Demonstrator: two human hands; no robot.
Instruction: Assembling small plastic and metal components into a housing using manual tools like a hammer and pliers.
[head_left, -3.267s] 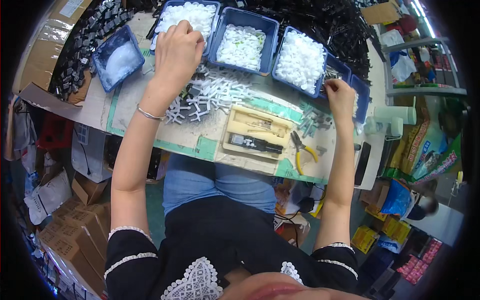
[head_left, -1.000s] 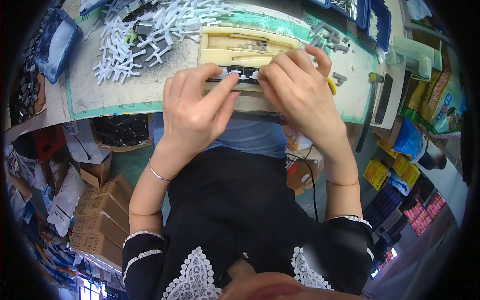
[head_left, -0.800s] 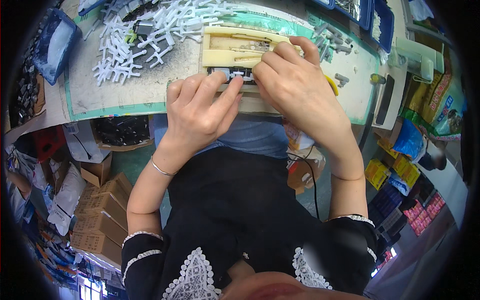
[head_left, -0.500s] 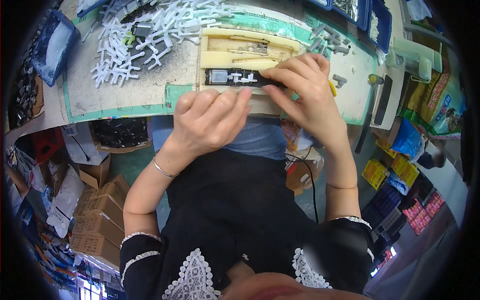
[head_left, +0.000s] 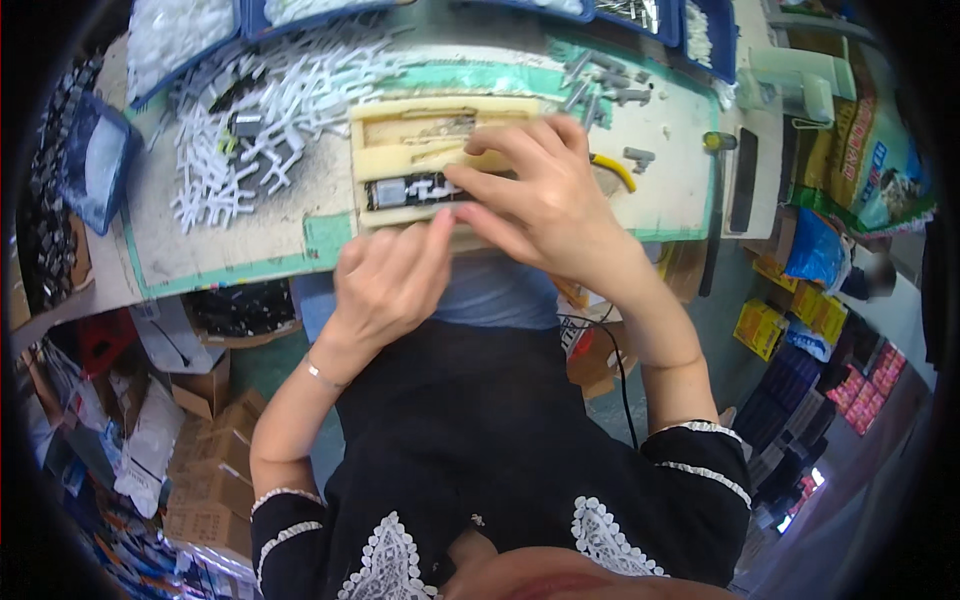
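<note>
A black strip part [head_left: 415, 189] lies in the near slot of a cream foam tray [head_left: 430, 150] at the near edge of the surface [head_left: 250, 225], its long axis running left to right, level with the tray's long side; its right end is hidden under fingers, so which end leads cannot be told. The right hand [head_left: 545, 205] lies over the tray's right half, fingers spread and pointing left, fingertips pressing on the strip's right end; its grip is loose and flat, closed around nothing. The left hand [head_left: 390, 280] sits just near of the tray, fingers curled with the tips at the tray's near edge below the strip; whether it pinches anything cannot be told. The tray's far slot holds a cream-coloured piece too blurred to make out. Left of the tray, a heap of white plastic pieces [head_left: 255, 120] spreads over the surface, a few dark ones among them. Right of the tray lie grey pegs [head_left: 605, 85] and a yellow-handled tool [head_left: 615, 170], mostly hidden behind the right hand. Along the far edge stand blue bins [head_left: 715, 40] holding white parts, and another blue bin [head_left: 95, 170] at the far left holds something pale. A green mat [head_left: 325, 240] covers the surface beneath everything.
</note>
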